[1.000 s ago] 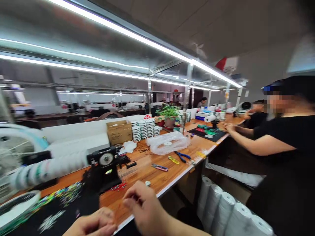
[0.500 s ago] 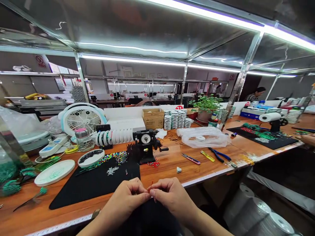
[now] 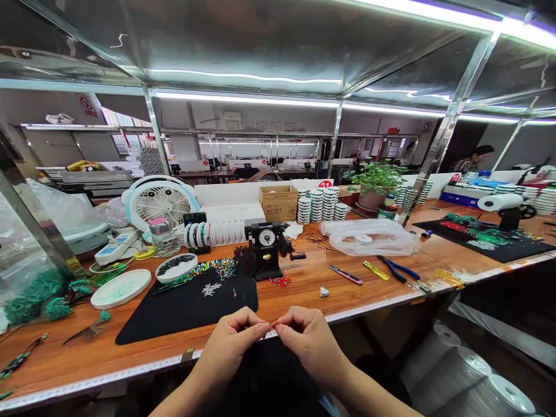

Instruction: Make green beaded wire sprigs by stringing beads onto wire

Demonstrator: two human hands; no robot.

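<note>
My left hand (image 3: pixel 241 339) and my right hand (image 3: pixel 309 341) are together just in front of the table's front edge, thumbs and forefingers pinched. Between the fingertips is a thin reddish-orange strand (image 3: pixel 273 325); whether it is thread or wire I cannot tell. Both hands seem to grip it, with a small gap between the two thumbs. Beyond them lies a black mat (image 3: pixel 186 315) with small silvery pieces (image 3: pixel 211 289) and multicoloured beads (image 3: pixel 223 268). A black hand-cranked winding machine (image 3: pixel 266 249) with a dial stands behind, white spools (image 3: pixel 226 231) on its shaft.
On the table are a cutter knife (image 3: pixel 345 274), a yellow-handled tool (image 3: pixel 376 270), blue-handled pliers (image 3: pixel 398 269) and a small white piece (image 3: pixel 324 292). White dishes (image 3: pixel 121 288) and a fan (image 3: pixel 161 202) stand left. A metal post (image 3: pixel 452 124) rises at right. Another person (image 3: pixel 473 160) sits far right.
My view has turned slightly left, so the bench appears farther right. My fingertips have drawn a little apart, and the strand stays between them.
</note>
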